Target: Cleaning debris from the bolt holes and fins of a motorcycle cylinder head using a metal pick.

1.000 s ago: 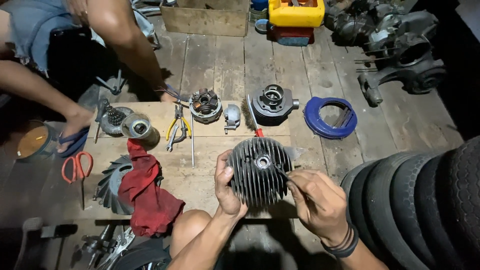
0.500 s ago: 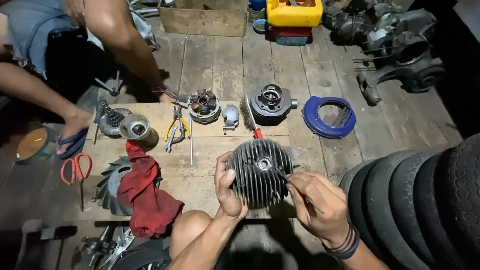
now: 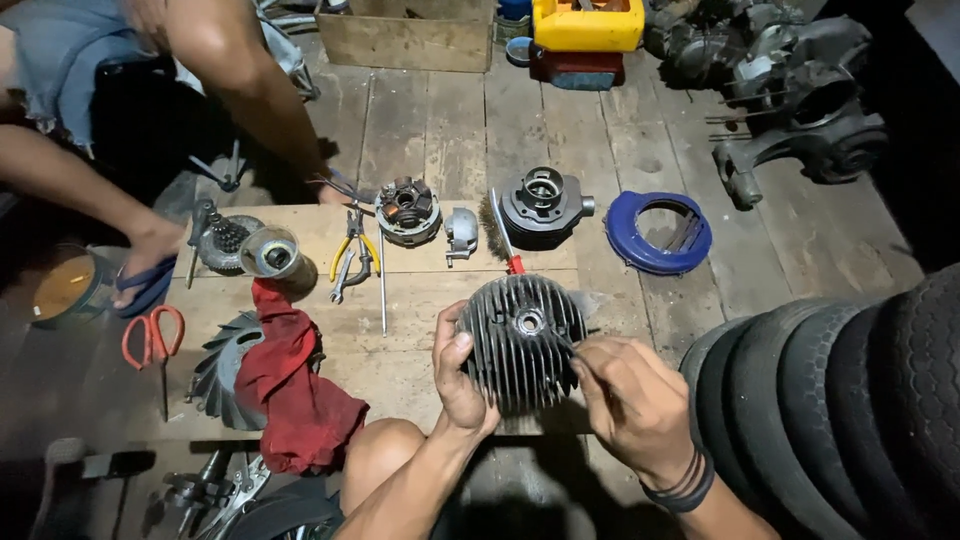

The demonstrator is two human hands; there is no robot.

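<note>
— Where's the finned cylinder head?

— Just below the red-handled wire brush, held above the wooden board.

— And the left hand?

— Wrapped on the head's left edge, thumb across the fins, fingers curled behind.

— The right hand?

— Fingers pinched narrow at the head's right rim; whether they grip anything, I cannot tell.
</note>
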